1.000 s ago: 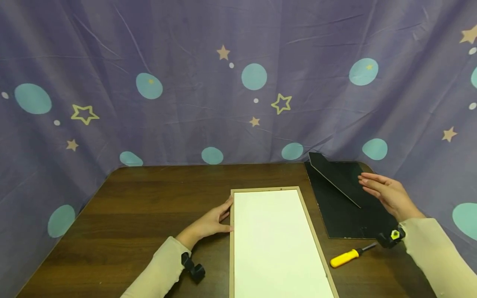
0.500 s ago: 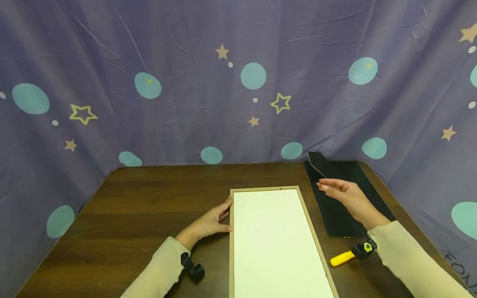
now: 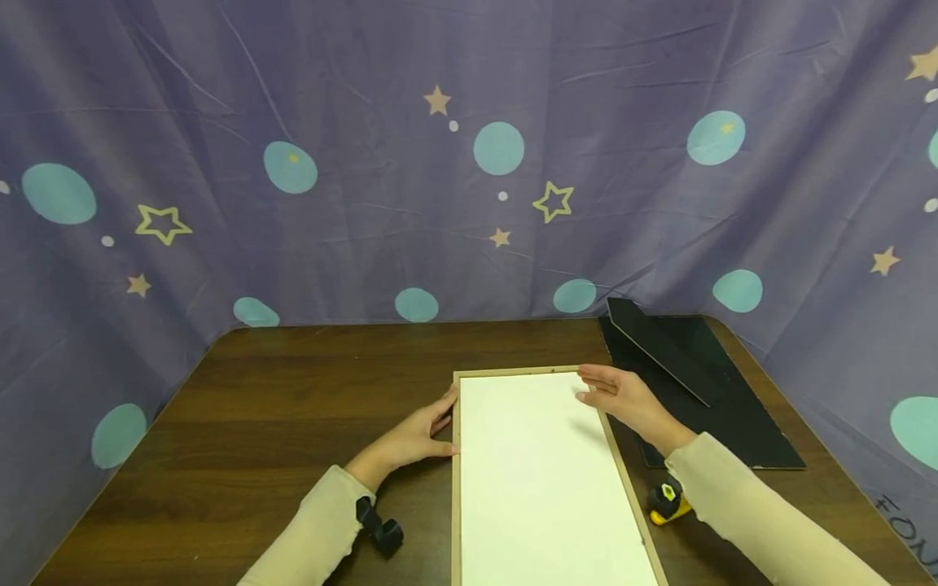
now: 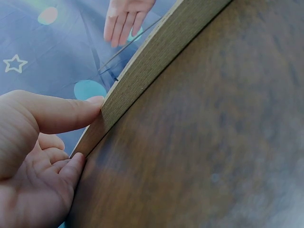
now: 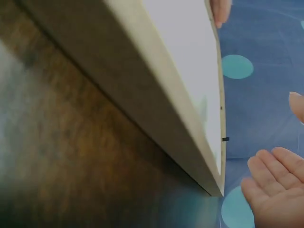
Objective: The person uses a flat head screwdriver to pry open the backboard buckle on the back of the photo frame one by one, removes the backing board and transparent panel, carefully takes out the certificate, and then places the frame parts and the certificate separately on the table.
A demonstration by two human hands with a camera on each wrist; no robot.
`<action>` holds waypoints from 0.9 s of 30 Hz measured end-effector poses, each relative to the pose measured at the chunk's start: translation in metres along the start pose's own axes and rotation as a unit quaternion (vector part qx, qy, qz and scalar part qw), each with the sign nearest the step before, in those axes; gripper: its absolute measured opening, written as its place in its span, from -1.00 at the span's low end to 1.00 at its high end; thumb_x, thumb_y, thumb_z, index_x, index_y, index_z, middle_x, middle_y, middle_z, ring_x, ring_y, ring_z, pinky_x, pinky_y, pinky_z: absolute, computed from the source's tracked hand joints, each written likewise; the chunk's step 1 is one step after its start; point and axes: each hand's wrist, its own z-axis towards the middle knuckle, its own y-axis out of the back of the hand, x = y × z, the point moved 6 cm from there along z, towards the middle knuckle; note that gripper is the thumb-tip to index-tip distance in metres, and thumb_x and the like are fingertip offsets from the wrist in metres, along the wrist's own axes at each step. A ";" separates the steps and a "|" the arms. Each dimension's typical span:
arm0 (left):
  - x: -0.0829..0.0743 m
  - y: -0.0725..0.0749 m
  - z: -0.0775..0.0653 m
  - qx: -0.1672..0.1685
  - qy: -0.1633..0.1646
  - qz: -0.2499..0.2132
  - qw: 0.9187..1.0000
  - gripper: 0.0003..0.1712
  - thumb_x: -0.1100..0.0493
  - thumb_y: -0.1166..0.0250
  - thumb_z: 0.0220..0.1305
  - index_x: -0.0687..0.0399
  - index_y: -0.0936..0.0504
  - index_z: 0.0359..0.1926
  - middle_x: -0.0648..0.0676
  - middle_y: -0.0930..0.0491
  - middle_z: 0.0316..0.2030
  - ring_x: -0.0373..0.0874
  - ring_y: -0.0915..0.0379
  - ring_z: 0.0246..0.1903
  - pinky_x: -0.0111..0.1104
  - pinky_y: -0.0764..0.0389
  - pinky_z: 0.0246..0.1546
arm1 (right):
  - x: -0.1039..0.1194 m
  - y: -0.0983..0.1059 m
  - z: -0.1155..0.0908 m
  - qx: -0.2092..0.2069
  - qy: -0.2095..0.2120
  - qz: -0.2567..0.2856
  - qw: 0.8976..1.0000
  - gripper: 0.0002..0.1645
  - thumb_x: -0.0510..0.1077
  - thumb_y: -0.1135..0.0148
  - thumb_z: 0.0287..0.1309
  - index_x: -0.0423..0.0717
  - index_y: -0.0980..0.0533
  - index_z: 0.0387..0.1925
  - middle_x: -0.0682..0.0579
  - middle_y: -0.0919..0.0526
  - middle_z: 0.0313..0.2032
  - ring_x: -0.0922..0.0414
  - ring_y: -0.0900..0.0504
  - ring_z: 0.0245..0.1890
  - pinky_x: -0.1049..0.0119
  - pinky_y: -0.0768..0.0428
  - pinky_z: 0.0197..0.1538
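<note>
A light wooden picture frame (image 3: 457,521) lies on the table with a plain white panel (image 3: 542,488) inside it. At its left side, my left hand (image 3: 410,435) touches the frame with thumb and fingers spread apart; in the left wrist view the thumb (image 4: 66,115) lies against the frame's upper edge and a finger sits low on its side. My right hand (image 3: 623,400) hovers over the frame's far right corner, holding nothing, its fingers extended. In the right wrist view its palm (image 5: 280,202) faces the camera, beyond the frame's corner.
Right of the frame, a black backing board (image 3: 755,443) lies flat with its black stand flap (image 3: 655,342) tilted up. A screwdriver's yellow handle (image 3: 670,514) shows partly behind the right wrist's black camera. A purple patterned curtain (image 3: 366,203) hangs behind the brown table (image 3: 293,382).
My right hand has moved left from over the black backing board to the frame's far right corner. My left hand has stayed at the frame's left side.
</note>
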 end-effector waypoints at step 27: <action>0.000 0.000 0.000 0.001 0.003 0.000 1.000 0.11 0.40 -0.33 0.10 0.40 0.31 0.41 0.29 0.43 0.44 0.08 0.47 0.43 -0.12 0.00 0.38 | -0.034 -0.001 0.022 0.036 0.031 -0.119 0.992 -0.11 -0.03 -0.38 0.03 -0.20 -0.23 0.35 -0.20 -0.25 0.34 -0.20 -0.16 0.35 -0.18 -0.15 0.35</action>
